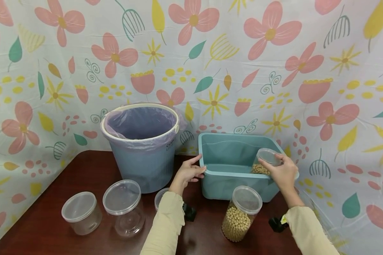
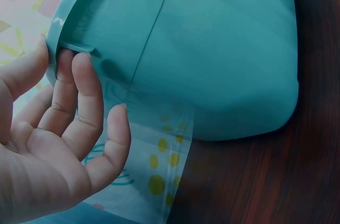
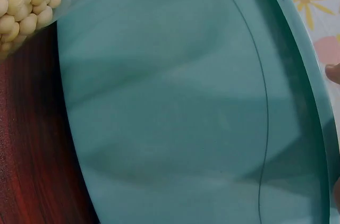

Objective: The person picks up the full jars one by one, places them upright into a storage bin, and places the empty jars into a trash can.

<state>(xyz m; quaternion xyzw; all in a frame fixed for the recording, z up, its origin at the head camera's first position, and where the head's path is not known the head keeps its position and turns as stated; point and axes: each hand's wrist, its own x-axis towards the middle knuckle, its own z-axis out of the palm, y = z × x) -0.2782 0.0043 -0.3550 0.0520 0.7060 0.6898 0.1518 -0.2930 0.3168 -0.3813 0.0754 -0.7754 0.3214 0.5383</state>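
Observation:
A teal plastic bin (image 1: 236,184) stands on the table, its rim pinched at the left corner by my left hand (image 1: 189,173). In the left wrist view, the thumb of that hand (image 2: 58,149) is on one side of the rim and the fingertips tuck under it. Inside the bin's right end, my right hand (image 1: 284,173) grips a clear lidded jar (image 1: 260,169) by its top; pale round beans fill its lower part. Only fingertips (image 3: 333,72) of the right hand show in the right wrist view. In front of the bin, a taller clear jar (image 1: 237,221) holds more such beans.
Left of the bin stands a blue bucket (image 1: 143,166) with a purple liner. Two clear lidded jars (image 1: 83,216) (image 1: 127,219) stand at the front left of the dark wooden table (image 1: 207,230). Another clear lid (image 1: 160,197) is partly behind my left sleeve. A flowered cloth (image 1: 191,63) hangs behind.

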